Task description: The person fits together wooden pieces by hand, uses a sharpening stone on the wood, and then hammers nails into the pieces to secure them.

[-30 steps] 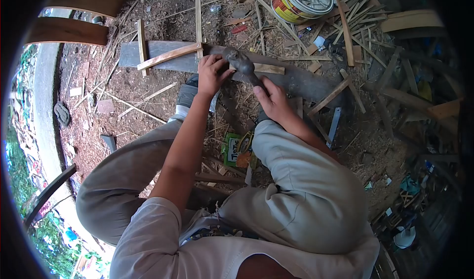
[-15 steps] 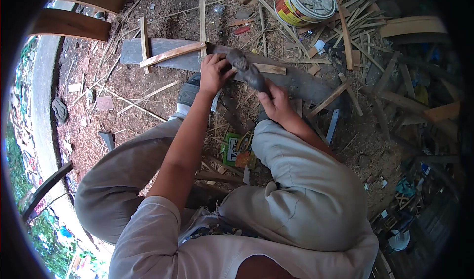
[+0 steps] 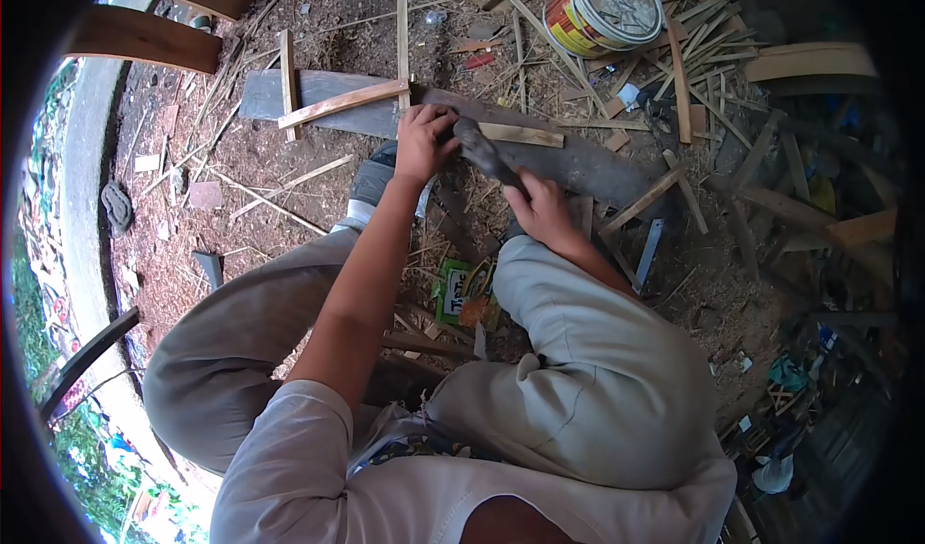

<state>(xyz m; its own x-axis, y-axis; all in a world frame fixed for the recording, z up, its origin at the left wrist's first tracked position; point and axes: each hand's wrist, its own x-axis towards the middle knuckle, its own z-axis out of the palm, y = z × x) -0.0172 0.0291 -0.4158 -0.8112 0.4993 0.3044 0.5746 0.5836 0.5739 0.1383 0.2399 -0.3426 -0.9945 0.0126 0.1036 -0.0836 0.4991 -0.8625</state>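
My right hand [image 3: 545, 212] is wrapped round the handle of a dark hammer [image 3: 482, 149], whose blurred head is beside the fingertips of my left hand [image 3: 426, 144]. The left fingers are curled together over a long dark plank [image 3: 588, 163] on the ground; what they pinch is hidden. A short light wooden strip [image 3: 520, 135] lies on the plank, just right of the hammer head. Left of my left hand, a frame of thin wooden strips [image 3: 342, 105] rests across the plank, with one slanting piece joining two others.
A paint bucket [image 3: 614, 9] with a stained lid stands at the far side, near a heap of thin sticks [image 3: 708, 62]. Wood shavings and scraps cover the ground. Between my legs lies a green packet [image 3: 451, 291]. A saw-like metal strip [image 3: 649, 253] lies at right.
The hammer head has come down slightly and closer to my left fingers. My right hand has shifted a little downward; the left hand has stayed almost in place.
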